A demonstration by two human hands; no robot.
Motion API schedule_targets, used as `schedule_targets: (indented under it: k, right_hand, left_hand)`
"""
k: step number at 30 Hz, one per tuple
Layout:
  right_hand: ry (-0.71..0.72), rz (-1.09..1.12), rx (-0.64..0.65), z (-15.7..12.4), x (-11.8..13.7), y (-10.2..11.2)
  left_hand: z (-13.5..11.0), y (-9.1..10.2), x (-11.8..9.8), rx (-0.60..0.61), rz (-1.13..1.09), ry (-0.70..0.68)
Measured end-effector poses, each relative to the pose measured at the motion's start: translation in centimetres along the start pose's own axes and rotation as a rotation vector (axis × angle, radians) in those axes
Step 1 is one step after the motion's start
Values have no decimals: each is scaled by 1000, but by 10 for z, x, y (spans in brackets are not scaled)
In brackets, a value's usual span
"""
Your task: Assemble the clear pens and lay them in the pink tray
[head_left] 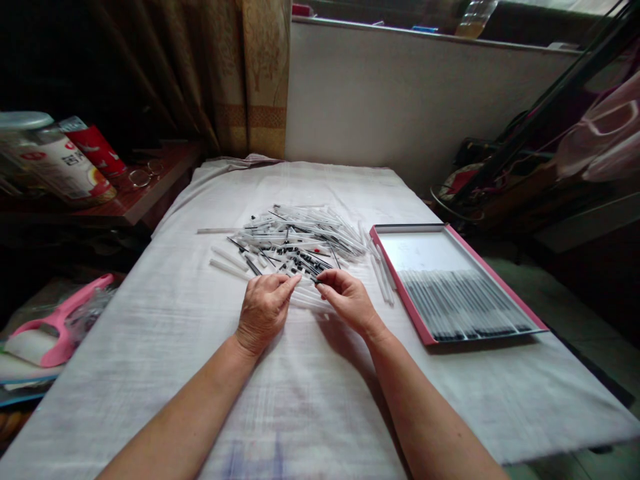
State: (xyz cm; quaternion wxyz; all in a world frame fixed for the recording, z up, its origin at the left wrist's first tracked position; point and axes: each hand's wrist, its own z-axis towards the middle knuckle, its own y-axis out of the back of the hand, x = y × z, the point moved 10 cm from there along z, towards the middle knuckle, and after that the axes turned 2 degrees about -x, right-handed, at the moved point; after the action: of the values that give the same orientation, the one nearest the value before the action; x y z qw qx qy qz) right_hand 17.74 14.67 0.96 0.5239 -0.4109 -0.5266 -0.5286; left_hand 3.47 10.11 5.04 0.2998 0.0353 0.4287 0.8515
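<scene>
Both hands meet at the near edge of a loose pile of pen parts (pixel 300 233) on the cloth. My left hand (pixel 265 307) is closed, thumb pressed against the forefinger; what it pinches, if anything, is too small to make out. Between the thumb and fingers of my right hand (pixel 347 300) is a small black pen part (pixel 317 281). The pile mixes translucent pen barrels (pixel 345 241), thin dark refills and small black plugs (pixel 300 259). To the right lies a shallow pink-edged box (pixel 415 307), where pens (pixel 460 303) with black ends are lined up side by side.
White cloth (pixel 210 400) covers the table. A few loose barrels (pixel 383 273) lie between pile and box. At left, a side table holds a jar (pixel 55 160), a red can (pixel 97 150) and glasses (pixel 143 177). A pink-handled tool (pixel 63 323) rests lower left.
</scene>
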Motion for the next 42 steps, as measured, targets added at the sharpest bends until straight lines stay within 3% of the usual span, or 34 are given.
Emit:
schedule_targets:
  k: [7, 16, 22, 28, 35, 42]
  right_hand:
    - [48, -76, 19, -2, 0, -4]
    - [235, -413, 17, -7, 24, -5]
    - [278, -569, 39, -9, 24, -9]
    - [165, -541, 91, -7, 16, -7]
    - [258, -521, 76, -10, 29, -8]
    - [225, -561, 82, -9, 22, -7]
  left_hand:
    - [0, 0, -2, 7, 17, -10]
    - [-2, -3, -1, 16, 12, -14]
    - [-2, -2, -5, 11, -2, -37]
    - [-2, -3, -5, 13, -14, -35]
    - [-2, -6, -2, 28, -35, -12]
    - [-2, -5, -3, 17, -42, -23]
